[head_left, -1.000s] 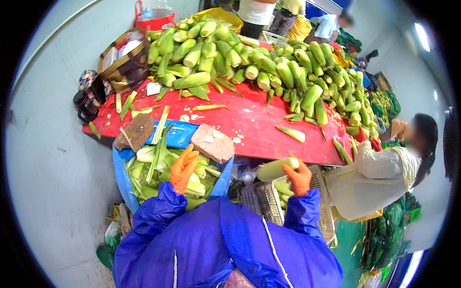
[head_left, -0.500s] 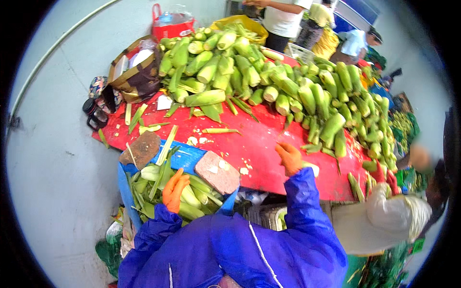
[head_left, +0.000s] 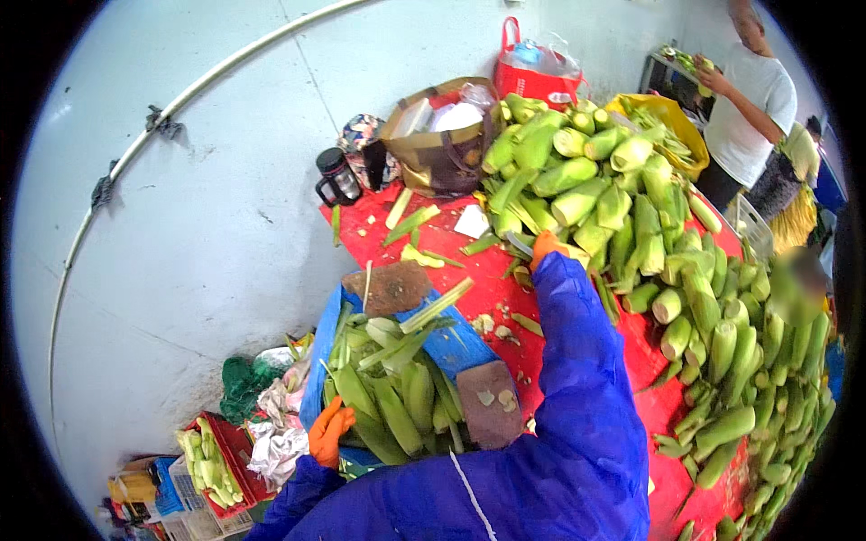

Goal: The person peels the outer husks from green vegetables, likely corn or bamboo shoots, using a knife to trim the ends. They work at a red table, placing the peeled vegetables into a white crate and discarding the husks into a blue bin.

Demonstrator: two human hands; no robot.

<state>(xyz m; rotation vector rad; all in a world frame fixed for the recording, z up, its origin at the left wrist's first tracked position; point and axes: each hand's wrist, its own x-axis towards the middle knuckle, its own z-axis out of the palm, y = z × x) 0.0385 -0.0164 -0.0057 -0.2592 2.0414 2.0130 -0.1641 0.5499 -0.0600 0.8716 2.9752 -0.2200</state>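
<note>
My right hand (head_left: 548, 250), in an orange glove, reaches across the red-covered table (head_left: 451, 236) to the near edge of a pile of green corn ears (head_left: 577, 206). It is closed on a knife (head_left: 519, 243); a short grey blade shows left of the fingers, and the handle is hidden. Whether the hand also touches an ear I cannot tell. My left hand (head_left: 330, 435), also orange-gloved, is open with fingers extended beside a blue-lined bin (head_left: 316, 388). Green husks (head_left: 388, 410) fill this bin, close to the fingers.
Two bricks (head_left: 388, 287) (head_left: 488, 403) weigh down the bin's blue liner. A brown bag (head_left: 437, 149), a dark flask (head_left: 337, 176) and a red bag (head_left: 539, 83) stand at the back. A red crate (head_left: 236, 464) holds corn at lower left. A person in white (head_left: 753, 99) stands at far right.
The view has swung left. My right hand has moved from the table's near side forward to the corn pile, and the knife blade now shows. My left hand stays by the husk bin.
</note>
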